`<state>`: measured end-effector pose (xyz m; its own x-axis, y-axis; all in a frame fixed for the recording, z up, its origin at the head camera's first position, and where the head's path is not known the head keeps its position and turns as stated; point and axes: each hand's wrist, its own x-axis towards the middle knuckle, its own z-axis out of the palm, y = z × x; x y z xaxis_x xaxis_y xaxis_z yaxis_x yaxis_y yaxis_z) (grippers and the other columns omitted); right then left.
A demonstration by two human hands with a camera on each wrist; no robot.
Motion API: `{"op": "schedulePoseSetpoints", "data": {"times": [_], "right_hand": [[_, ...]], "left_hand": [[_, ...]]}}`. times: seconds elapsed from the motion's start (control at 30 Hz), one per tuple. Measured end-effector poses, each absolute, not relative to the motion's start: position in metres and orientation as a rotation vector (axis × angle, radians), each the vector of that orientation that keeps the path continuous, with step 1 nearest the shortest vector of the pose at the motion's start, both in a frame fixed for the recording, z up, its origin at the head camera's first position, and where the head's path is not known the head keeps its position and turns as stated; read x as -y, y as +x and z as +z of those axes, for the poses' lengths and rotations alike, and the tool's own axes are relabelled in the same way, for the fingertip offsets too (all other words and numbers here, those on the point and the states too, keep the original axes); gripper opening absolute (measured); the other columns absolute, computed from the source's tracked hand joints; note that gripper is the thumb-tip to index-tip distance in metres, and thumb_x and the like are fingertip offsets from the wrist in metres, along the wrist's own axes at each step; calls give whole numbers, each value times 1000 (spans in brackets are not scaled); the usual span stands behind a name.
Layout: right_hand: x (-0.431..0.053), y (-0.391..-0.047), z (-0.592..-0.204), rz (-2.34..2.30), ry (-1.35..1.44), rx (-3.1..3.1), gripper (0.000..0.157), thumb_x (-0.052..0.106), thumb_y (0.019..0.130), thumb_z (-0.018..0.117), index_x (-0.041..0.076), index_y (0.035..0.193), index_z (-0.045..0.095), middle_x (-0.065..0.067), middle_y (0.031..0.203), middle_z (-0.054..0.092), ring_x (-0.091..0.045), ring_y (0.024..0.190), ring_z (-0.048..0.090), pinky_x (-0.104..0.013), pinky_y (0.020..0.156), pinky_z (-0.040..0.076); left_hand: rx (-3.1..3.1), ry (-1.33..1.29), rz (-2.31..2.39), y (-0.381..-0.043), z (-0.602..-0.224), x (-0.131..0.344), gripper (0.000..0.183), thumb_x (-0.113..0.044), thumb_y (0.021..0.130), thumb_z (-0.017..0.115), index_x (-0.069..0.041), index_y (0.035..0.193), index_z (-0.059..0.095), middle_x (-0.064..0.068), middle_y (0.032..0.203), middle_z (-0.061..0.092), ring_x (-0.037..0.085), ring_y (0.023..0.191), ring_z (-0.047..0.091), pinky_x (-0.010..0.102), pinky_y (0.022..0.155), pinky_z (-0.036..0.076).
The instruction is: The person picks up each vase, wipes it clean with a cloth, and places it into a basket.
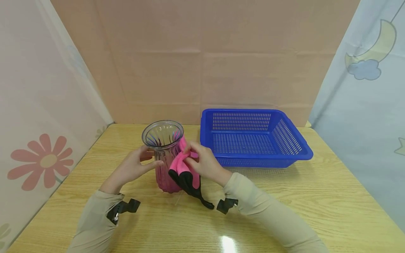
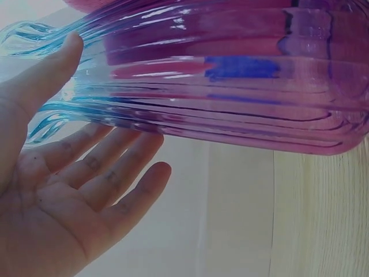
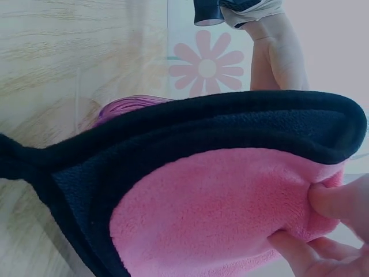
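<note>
A ribbed glass vase (image 1: 162,172), smoky clear at its wide rim and pink-purple lower down, stands upright on the table. My left hand (image 1: 134,167) holds it from the left, just below the rim. In the left wrist view, the thumb lies across the vase's neck (image 2: 72,86) and the fingertips meet its far side. My right hand (image 1: 204,163) pinches a pink plush cloth (image 3: 202,202) with a black border between thumb and fingers. This cloth hangs in folds against the vase's right side, its black loop trailing down toward the table.
A blue perforated plastic basket (image 1: 256,160) sits at the back right of the wood-grain table (image 1: 177,228). Behind the table is a plain peach-coloured backdrop (image 1: 202,70). Patterned curtains (image 1: 34,88) flank the left and right sides.
</note>
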<state>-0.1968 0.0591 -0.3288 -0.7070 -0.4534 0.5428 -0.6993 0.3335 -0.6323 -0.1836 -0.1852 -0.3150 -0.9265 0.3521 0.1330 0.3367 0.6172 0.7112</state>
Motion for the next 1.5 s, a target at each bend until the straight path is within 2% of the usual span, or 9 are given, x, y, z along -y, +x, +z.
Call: {"op": "schedulePoseSetpoints", "data": {"times": [0.07,0.27,0.5,1.03,1.27,1.5], "right_hand": [[-60,-196,-330,1303,1041,2336,13,-5,82,63,3,85,53,-11,84,64,-19,80,59,-36,73,57],[-62,-195,-333,1263,1054,2367,14,-5,81,63,3,85,52,-11,83,64,-17,77,57,-20,69,52],[-64,-194,-336,1230,1048,2431,14,-4,82,62,4,87,52,-11,85,63,-17,75,56,-17,67,50],[-67,-196,-345,1209,1037,2501,14,-4,82,61,5,87,52,-9,84,62,-15,75,55,-17,67,48],[-67,-196,-347,1190,1034,2515,14,-3,83,61,5,87,52,-9,85,64,-17,76,58,-32,69,55],[-67,-197,-347,1180,1047,2473,13,-2,82,63,6,87,53,-8,83,64,-15,75,58,-28,68,54]], "left_hand": [[-2806,593,1228,-183,-315,185,69,-31,86,66,-6,142,34,26,128,55,45,117,54,55,95,48],[-2807,576,1222,-183,-314,185,69,-32,86,66,-6,142,34,25,127,56,45,117,54,55,96,48],[-2803,564,1226,-184,-315,185,70,-33,86,66,-6,142,34,25,129,55,45,118,53,55,97,47],[-2815,551,1224,-187,-319,185,71,-34,85,67,-8,142,35,23,129,55,44,119,53,54,98,46],[-2815,567,1232,-187,-320,185,70,-33,85,67,-8,141,35,23,128,56,44,118,54,55,98,46],[-2812,578,1238,-187,-319,185,70,-32,85,67,-8,142,35,23,128,56,44,118,54,55,98,46]]}}
